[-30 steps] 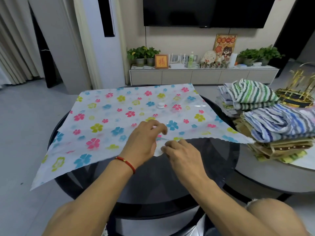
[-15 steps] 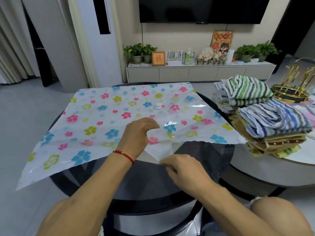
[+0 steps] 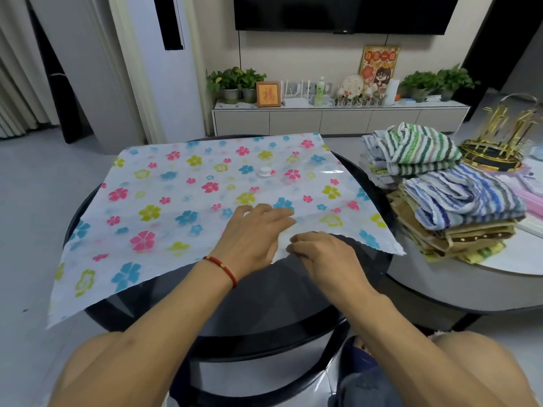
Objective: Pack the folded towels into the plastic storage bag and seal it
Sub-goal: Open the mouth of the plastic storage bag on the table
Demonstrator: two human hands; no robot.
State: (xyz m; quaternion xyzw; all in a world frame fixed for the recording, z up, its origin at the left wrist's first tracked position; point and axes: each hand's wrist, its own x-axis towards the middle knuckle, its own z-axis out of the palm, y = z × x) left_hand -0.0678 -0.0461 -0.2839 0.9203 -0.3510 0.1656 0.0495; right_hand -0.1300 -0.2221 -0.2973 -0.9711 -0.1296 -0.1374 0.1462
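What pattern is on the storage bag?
Pink, blue and yellow-green flowers on the white storage bag, in the head view.

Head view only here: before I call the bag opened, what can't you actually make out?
- Storage bag mouth, near edge: both hands cover it, so open or sealed is unclear.
- Left hand fingertips: lie flat on the film; whether they pinch a layer is hidden.
- Right hand fingertips: curled at the bag edge, grip hidden beneath.
- Towel stacks: the count is unreadable, lower layers squashed together.
- Gold rack: cut by the right edge.
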